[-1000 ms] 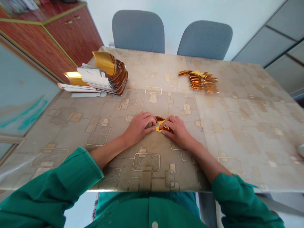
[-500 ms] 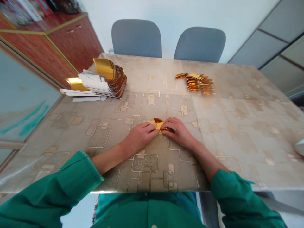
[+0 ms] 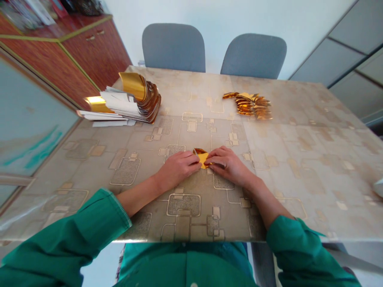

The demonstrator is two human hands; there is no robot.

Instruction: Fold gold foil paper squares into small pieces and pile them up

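Observation:
A small folded piece of gold foil (image 3: 202, 157) lies on the tabletop between my hands. My left hand (image 3: 178, 167) presses its left edge with the fingertips, and my right hand (image 3: 227, 163) holds its right side, with a thin tip running under the fingers. Farther up the table, a curved stack of gold foil strips with white backing (image 3: 146, 99) stands at the left. A loose row of folded gold pieces (image 3: 251, 105) lies at the right.
The table has a beige patterned cover (image 3: 299, 159). Two grey chairs (image 3: 173, 50) stand beyond its far edge, and a reddish wooden cabinet (image 3: 95, 52) stands at the back left. A teal-marked glass panel (image 3: 30, 127) fills the left side. A white object (image 3: 379, 187) pokes in at the right edge.
The gold foil looks smaller and more tightly folded between my fingers. Both hands have shifted slightly, and the view has tilted a little.

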